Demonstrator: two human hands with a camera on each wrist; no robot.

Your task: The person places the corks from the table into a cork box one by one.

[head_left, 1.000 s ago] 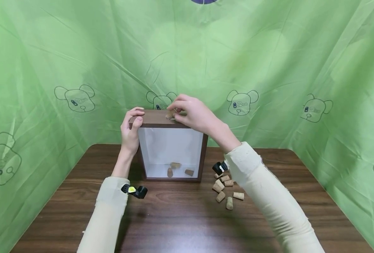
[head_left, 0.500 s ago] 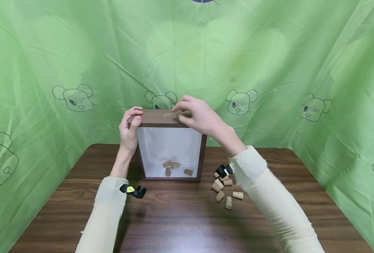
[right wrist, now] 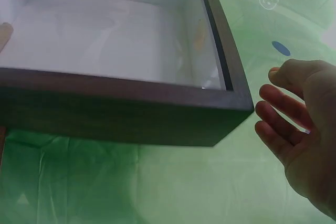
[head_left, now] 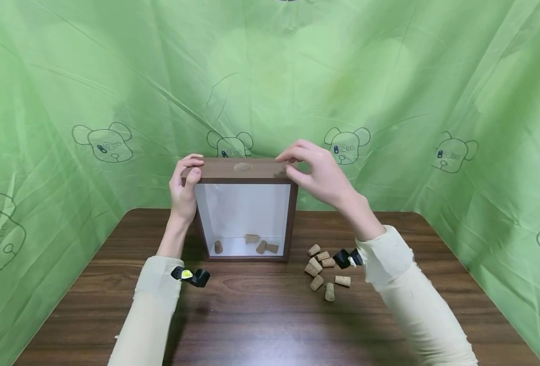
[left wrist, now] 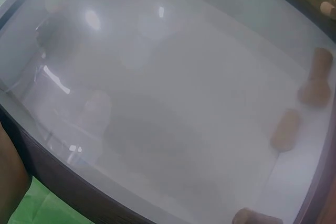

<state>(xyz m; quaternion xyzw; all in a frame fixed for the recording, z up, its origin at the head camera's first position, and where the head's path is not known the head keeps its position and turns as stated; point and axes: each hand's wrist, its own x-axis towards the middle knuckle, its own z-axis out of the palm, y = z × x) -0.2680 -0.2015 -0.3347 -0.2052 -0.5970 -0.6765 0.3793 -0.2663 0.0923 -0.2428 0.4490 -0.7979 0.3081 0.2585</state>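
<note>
A brown wooden shadow box (head_left: 292, 218) with a clear front stands upright on the table. My left hand (head_left: 185, 190) grips its upper left corner, thumb at the front edge and fingers over the top. A round slot (head_left: 243, 166) shows in the top face. Behind the front panel, several corks (head_left: 251, 238) lie along the bottom; they also show in the left wrist view, such as one cork (left wrist: 286, 129). My right hand (head_left: 317, 170) is at the box's top right corner, its fingers loosely bent and holding nothing. In the right wrist view this hand (right wrist: 304, 124) is beside the frame's corner.
Several loose corks (head_left: 315, 267) lie on the wooden table (head_left: 251, 315) to the right of the box, below my right forearm. Green printed cloth (head_left: 270, 76) hangs behind and at both sides of the table.
A cork has left my right fingers and dropped through the slot into the box, where corks have shifted along the bottom. My right hand has drawn away to the right; the left keeps its grip.
</note>
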